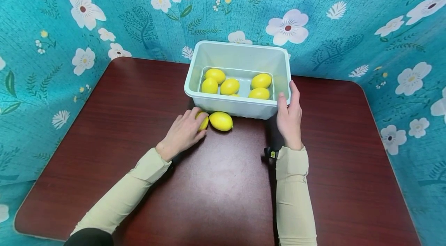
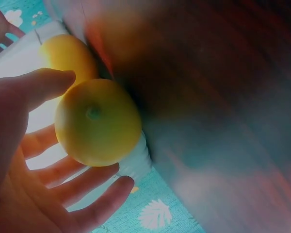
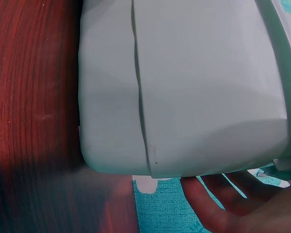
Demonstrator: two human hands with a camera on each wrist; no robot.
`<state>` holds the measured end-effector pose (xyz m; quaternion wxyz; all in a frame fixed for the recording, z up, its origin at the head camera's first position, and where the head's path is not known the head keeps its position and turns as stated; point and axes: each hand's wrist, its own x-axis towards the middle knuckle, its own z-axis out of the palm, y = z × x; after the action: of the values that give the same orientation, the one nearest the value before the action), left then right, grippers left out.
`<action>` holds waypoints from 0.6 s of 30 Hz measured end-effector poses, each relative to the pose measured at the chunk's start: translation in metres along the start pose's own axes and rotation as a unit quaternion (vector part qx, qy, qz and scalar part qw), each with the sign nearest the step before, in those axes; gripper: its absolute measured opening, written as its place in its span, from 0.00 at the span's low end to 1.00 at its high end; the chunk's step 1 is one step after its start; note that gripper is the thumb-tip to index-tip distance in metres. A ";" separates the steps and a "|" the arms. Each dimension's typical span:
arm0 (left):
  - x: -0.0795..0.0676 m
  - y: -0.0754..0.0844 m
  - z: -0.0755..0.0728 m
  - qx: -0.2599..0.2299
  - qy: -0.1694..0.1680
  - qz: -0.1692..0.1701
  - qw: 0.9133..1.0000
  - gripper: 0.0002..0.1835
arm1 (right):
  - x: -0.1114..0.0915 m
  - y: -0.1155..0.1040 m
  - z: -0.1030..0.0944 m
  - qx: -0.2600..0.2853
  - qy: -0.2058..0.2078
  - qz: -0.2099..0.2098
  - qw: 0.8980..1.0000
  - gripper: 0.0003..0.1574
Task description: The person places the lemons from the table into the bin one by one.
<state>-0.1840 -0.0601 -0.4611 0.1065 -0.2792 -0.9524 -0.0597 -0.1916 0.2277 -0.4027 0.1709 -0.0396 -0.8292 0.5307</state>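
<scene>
My left hand point(image 1: 182, 132) curves round a lemon point(image 1: 203, 121) on the table just in front of a pale plastic bin point(image 1: 240, 107). In the left wrist view the thumb and spread fingers surround that lemon point(image 2: 99, 128). Right beside it lies a second lemon point(image 1: 221, 121), close to the bin's front wall. My right hand point(image 1: 290, 122) grips the bin's right end at the rim, thumb on the near side and fingers along the outer end. Several yellow lemons point(image 1: 230, 86) lie inside the bin in a left and a right group; the front wall partly hides some.
The dark red-brown table point(image 1: 216, 192) has rounded corners. A teal flowered cloth point(image 1: 226, 17) hangs behind it and on both sides, close to the bin's back. A small black device point(image 1: 270, 153) sits at the right wrist.
</scene>
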 end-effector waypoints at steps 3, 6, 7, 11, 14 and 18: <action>0.000 0.001 0.001 -0.006 0.000 -0.004 1.000 0.22 | 0.000 0.000 0.000 0.002 -0.001 0.000 1.000 0.33; 0.000 0.002 0.001 -0.011 0.002 -0.005 1.000 0.21 | -0.001 -0.001 0.000 0.005 -0.001 0.000 1.000 0.33; 0.000 0.002 0.001 -0.012 0.003 -0.005 1.000 0.21 | -0.001 -0.001 0.000 0.005 -0.001 0.001 1.000 0.33; -0.001 0.002 0.002 -0.013 0.006 -0.008 1.000 0.20 | -0.001 -0.002 0.000 0.001 0.001 0.002 1.000 0.33; -0.002 0.002 0.002 -0.014 0.006 -0.011 1.000 0.19 | -0.001 -0.002 0.000 -0.002 0.003 0.002 1.000 0.33; -0.004 0.001 0.002 -0.016 0.004 -0.013 1.000 0.19 | 0.001 0.003 0.001 0.001 0.002 0.002 1.000 0.33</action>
<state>-0.1800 -0.0609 -0.4640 0.1050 -0.2680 -0.9545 -0.0774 -0.1930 0.2285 -0.4050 0.1716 -0.0420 -0.8280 0.5321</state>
